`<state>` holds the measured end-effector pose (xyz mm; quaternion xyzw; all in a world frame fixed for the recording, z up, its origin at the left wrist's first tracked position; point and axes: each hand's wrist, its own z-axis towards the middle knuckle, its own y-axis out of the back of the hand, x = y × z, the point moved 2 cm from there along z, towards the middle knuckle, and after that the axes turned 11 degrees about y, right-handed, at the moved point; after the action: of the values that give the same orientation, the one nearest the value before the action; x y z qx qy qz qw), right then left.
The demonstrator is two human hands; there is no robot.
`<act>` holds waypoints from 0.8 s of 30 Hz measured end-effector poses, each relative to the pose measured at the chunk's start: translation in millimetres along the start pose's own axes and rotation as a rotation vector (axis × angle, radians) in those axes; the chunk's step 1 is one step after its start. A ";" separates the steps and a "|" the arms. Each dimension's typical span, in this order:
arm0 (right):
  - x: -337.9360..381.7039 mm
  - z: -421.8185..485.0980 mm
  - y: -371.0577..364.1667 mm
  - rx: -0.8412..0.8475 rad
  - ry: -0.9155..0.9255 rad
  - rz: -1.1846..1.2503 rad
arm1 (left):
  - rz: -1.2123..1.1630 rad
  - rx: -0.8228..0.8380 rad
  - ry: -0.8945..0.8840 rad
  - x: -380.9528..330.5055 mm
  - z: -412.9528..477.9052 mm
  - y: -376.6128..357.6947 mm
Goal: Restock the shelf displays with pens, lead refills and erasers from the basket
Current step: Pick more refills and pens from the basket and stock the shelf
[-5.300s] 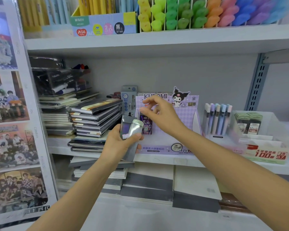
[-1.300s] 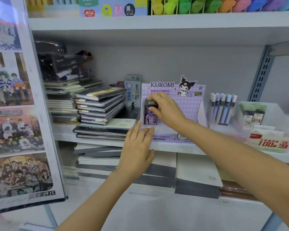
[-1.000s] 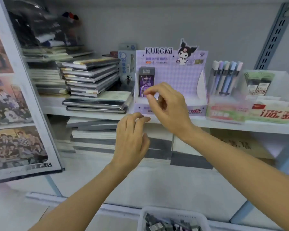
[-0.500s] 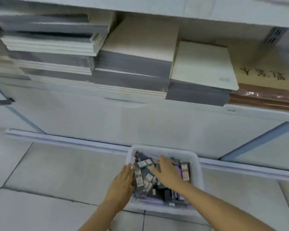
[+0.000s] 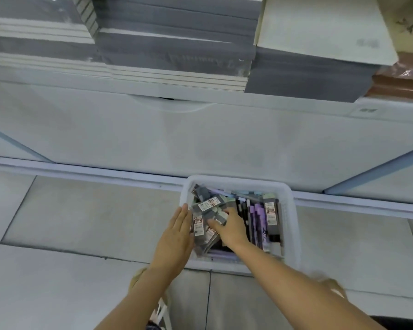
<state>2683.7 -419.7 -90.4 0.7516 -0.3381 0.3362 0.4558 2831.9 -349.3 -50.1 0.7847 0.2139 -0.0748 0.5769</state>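
Observation:
A white plastic basket stands on the tiled floor against the shelf base. It holds several grey lead refill packs with white labels, plus purple and black pens lying along its right half. My left hand rests flat with straight fingers at the basket's left rim, beside the packs. My right hand reaches into the middle of the basket, its thumb and fingers closing on a grey refill pack. Its fingertips are partly buried among the packs.
Stacks of grey notebooks and a pale-covered stack fill the bottom shelf above. A brown wrapped stack lies at the far right. The white shelf base panel rises behind the basket. Tiled floor spreads to the left.
I have turned from the purple shelf display down to the basket. Both hands dropped to it, and the right hand has pushed deeper into the refill packs since half a second ago.

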 end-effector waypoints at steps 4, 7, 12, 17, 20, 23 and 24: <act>-0.4 8.9 34.1 0.038 0.050 0.008 | -0.078 -0.080 0.021 -2.2 3.4 10.2; 15.9 18.5 65.9 0.108 0.104 0.096 | -0.326 -0.192 0.015 -13.2 10.0 22.5; 62.5 15.1 60.4 0.438 0.229 0.178 | -1.071 0.611 0.322 -39.3 19.5 27.9; 78.8 10.3 33.2 0.478 0.346 0.197 | -1.116 0.607 0.413 -22.8 17.2 27.3; 60.3 19.4 36.1 0.194 0.379 -0.001 | -1.101 0.369 0.551 1.4 20.3 25.2; 32.7 27.6 33.5 0.260 0.375 -0.339 | -1.174 0.246 0.667 17.2 21.4 23.6; 24.7 28.9 29.4 0.333 0.387 -0.449 | -1.192 0.226 0.698 20.8 21.9 21.9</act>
<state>2678.9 -461.6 -67.2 0.7936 -0.0118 0.4146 0.4452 2862.6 -370.0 -45.6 0.5670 0.7715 -0.1438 0.2502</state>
